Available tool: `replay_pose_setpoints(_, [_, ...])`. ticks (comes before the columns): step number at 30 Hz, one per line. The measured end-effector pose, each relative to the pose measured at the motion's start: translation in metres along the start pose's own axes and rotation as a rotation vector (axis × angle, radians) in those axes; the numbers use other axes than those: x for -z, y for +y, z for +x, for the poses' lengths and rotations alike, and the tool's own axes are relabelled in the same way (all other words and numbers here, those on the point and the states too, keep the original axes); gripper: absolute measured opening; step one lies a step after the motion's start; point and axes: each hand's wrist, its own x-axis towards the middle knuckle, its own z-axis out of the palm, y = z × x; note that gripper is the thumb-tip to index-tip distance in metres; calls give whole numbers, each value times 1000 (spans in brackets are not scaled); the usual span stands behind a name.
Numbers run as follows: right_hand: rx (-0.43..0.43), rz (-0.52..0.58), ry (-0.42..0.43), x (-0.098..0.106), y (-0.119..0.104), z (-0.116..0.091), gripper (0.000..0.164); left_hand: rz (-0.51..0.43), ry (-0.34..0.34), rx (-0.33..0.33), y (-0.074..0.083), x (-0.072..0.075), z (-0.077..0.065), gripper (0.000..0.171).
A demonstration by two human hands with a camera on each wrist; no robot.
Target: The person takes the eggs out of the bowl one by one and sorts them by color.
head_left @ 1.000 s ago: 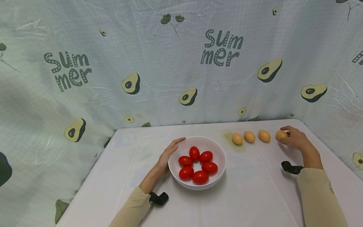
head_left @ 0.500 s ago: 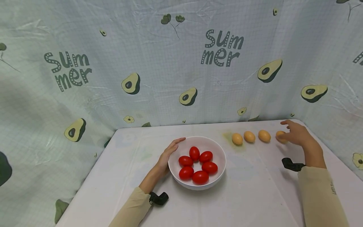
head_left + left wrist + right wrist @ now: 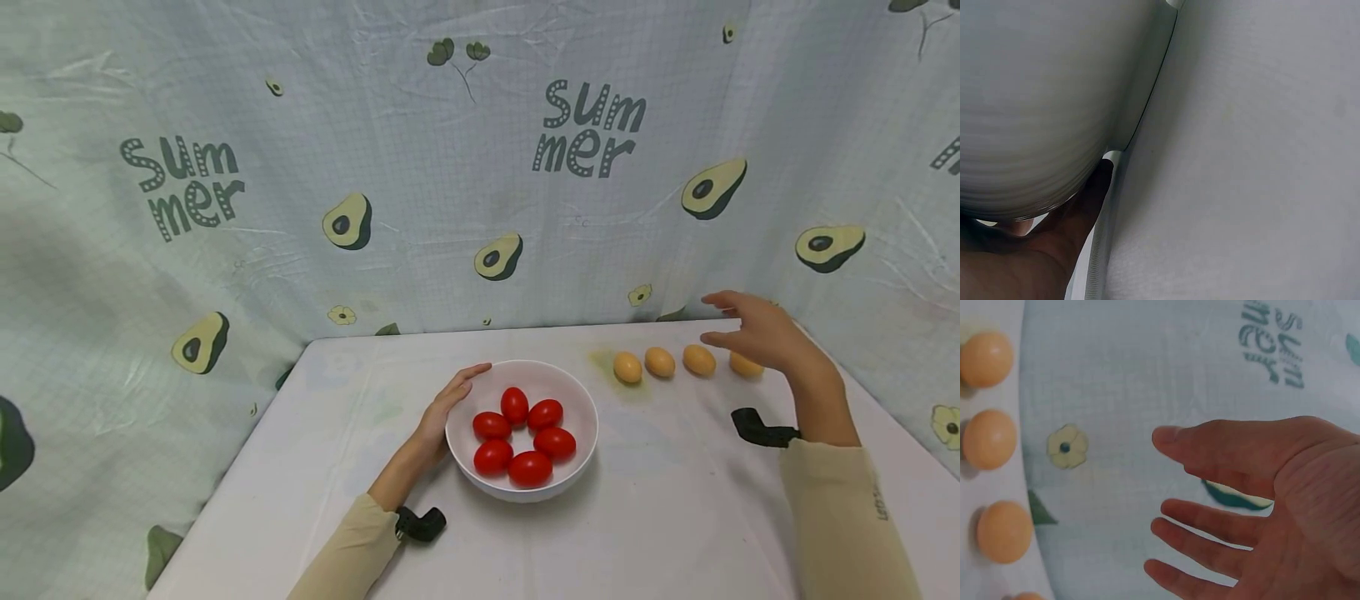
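Note:
A white bowl stands on the table, with several red eggs in a ring inside it. My left hand rests along the bowl's left side, its fingers stretched out by the rim. In the left wrist view, a fingertip touches the bowl's outer wall; the rest of that hand is mostly out of sight. At the back right lies a row of several orange-yellow eggs. Above its right end hovers my right hand, empty, fingers spread, partly hiding the rightmost egg.
Behind the white table hangs a pale cloth printed with avocados and lettering. A yellowish stain marks the tabletop near the egg row. Black wrist cameras stick out from both sleeves.
My right hand has let go of the rightmost orange-yellow egg and lifted up and to the left, leaving it at the row's end. My left hand and the bowl have stayed put.

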Motion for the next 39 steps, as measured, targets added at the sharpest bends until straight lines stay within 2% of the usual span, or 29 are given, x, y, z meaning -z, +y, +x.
replay_pose_setpoints(5, [96,57,18,-2,-24,-3,65,-6,1,2,-1,0,1,51])
replay_pose_setpoints(11, [176,114,2,-9,-51,-7,63,-11,3,4,-1,-1,1,52])
replay_pose_setpoints(17, [263,132,-14,-15,-73,-8,60,-43,-5,10,-1,-1,2,52])
replay_pose_setpoints(24, [367,131,28,-25,-90,-10,53,-51,-6,14,-1,-1,2,52])
replay_pose_setpoints(32, [381,156,13,-35,-107,-9,50,-56,-13,14,-1,-1,1,52])
replay_pose_setpoints(39, [450,167,28,-44,-122,-7,49,-35,-6,11,0,0,0,51])
